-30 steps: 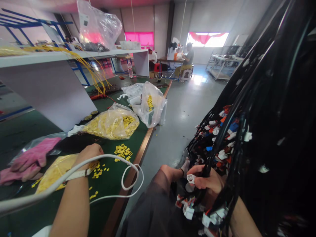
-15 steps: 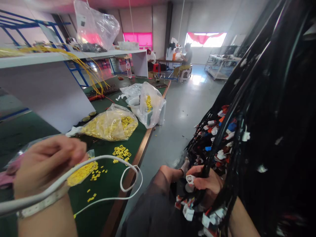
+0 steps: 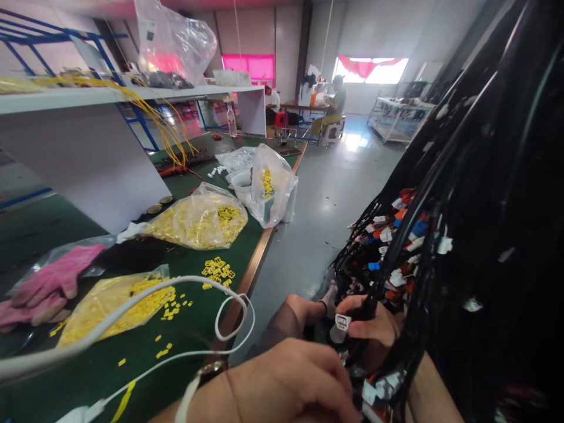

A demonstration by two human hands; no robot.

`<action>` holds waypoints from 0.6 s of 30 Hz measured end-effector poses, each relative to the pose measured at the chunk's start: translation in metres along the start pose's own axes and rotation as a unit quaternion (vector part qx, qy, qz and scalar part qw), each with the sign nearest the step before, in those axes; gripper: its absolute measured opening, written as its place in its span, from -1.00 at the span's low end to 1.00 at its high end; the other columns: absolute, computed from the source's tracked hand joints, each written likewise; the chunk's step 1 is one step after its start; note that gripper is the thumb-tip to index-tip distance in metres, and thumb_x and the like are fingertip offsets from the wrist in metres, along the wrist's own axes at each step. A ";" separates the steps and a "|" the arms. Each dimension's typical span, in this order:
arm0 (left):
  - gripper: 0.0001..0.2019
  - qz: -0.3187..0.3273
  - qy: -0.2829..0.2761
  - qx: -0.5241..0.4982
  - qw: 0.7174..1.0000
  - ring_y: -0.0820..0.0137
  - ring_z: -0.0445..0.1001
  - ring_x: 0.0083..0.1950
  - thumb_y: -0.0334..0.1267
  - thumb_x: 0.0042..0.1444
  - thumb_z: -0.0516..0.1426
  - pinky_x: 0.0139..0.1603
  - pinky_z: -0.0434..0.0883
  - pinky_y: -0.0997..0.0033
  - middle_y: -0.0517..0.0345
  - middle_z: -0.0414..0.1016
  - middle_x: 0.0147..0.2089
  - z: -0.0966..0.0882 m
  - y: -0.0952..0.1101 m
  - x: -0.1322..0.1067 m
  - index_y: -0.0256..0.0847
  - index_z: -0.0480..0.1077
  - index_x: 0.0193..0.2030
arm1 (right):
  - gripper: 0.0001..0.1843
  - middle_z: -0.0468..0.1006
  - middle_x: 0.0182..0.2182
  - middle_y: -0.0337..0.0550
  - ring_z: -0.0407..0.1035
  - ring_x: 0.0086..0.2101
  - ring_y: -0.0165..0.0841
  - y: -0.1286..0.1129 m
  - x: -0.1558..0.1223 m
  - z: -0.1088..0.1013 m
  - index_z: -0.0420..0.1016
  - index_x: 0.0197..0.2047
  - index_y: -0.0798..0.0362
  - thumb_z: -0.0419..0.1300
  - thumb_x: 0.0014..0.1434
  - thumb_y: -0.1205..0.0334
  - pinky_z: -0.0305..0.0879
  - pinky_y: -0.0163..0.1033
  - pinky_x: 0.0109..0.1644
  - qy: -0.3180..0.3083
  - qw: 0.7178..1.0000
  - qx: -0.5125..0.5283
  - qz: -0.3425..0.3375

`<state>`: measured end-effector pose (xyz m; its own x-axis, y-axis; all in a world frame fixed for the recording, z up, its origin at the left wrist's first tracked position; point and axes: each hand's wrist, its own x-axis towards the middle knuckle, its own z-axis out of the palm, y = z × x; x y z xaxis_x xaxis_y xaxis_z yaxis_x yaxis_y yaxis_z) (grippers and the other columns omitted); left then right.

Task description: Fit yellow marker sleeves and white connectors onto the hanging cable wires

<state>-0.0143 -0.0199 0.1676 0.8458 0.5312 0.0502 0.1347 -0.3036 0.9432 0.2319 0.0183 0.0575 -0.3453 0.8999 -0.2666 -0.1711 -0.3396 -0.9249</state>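
My right hand [image 3: 379,324] pinches a small white connector [image 3: 342,323], its open face turned up toward me, while black cables run across the palm and wrist. Just to the left and nearer to me is my left hand [image 3: 304,379], its fingers curled and pointing down; whatever they hold, if anything, is hidden. Below the right hand hang more white connectors [image 3: 383,388] on the harness. A large bundle of black cables [image 3: 497,194] fills the right side, with white, blue, orange and red connectors at its ends.
The green table [image 3: 185,329] on the left carries a pile of yellow clips [image 3: 218,271], bags of yellow pieces [image 3: 198,220], pink gloves [image 3: 48,288] and a looping white cable [image 3: 194,279]. A white shelf [image 3: 88,141] stands behind. Two people sit at a far bench.
My left hand has moved from above the table, down and right, to beside my right hand. The right hand still pinches the white connector, now tipped slightly.
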 end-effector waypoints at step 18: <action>-0.93 -0.076 0.306 -0.043 0.948 0.40 0.53 -0.31 -0.41 -0.02 0.22 -0.20 0.42 0.50 0.14 0.61 -0.33 0.015 -0.070 0.049 -0.20 0.53 -0.45 | -0.60 0.58 -0.56 -0.22 0.41 -0.54 -0.39 0.006 0.010 -0.001 0.60 -0.41 0.09 0.51 -0.35 0.09 0.31 -0.31 -0.46 -0.040 0.998 -0.025 -0.034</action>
<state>0.0254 0.0150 0.0994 0.3593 0.9308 0.0675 0.1656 -0.1348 0.9769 0.2278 0.0257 0.0489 -0.4069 0.8951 -0.1826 -0.1516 -0.2633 -0.9527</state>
